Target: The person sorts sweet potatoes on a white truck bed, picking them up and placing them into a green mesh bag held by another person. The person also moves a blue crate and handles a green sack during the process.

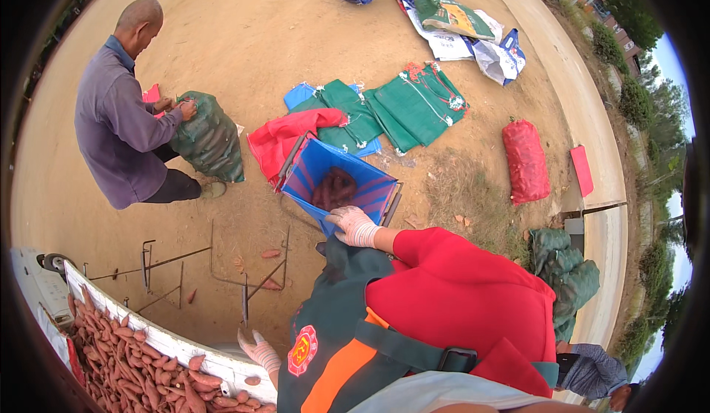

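Note:
My right hand (355, 226), in a white striped work glove, grips the near rim of a blue striped open-topped bag (299, 172) held on a metal frame. Several sweet potatoes (334, 187) lie at the bottom of that bag. My left hand (260, 352), gloved too, is empty with fingers apart, beside the white side panel (191, 346) of a vehicle bed. A heap of sweet potatoes (138, 374) fills the bed behind the panel. Between the bed and the bag, thin metal stands (244, 296) rest on the dirt ground.
A person (122, 119) at the left handles the neck of a full green mesh sack (211, 135). Folded green sacks (416, 108) and a red sack (294, 133) lie beyond the bag. A full red mesh sack (526, 160) and full green sacks (563, 274) are at right.

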Motion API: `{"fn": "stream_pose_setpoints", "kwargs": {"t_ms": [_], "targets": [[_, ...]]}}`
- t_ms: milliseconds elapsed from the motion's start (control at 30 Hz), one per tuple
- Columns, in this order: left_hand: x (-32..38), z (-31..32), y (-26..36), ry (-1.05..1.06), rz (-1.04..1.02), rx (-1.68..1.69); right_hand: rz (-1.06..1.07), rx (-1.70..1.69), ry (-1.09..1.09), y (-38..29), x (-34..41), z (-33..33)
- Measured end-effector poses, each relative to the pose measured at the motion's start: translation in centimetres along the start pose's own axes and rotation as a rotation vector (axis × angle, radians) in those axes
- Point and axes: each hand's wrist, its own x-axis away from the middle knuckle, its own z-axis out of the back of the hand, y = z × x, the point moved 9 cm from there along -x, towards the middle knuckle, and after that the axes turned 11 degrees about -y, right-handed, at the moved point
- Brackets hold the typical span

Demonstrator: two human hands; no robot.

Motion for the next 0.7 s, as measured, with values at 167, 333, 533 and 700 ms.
{"fn": "stream_pose_setpoints", "kwargs": {"t_ms": [167,333,533,700], "targets": [[-4.2,-7.2,8.3,-0.339,-0.125,0.144,-0.326,0.088,0.135,7.0,6.4,2.9],[-6.2,-14.5,15.1,-0.626,-0.349,-0.01,-0.551,-0.16,0.201,9.3,12.6,0.2],[-3.8,-19.1,25.0,-0.742,-0.532,-0.07,-0.54,-0.259,0.291,7.2,11.8,-2.2],[2.7,-25.3,30.9,-0.938,-0.687,-0.136,-0.56,-0.244,0.14,6.8,12.7,-2.9]]}}
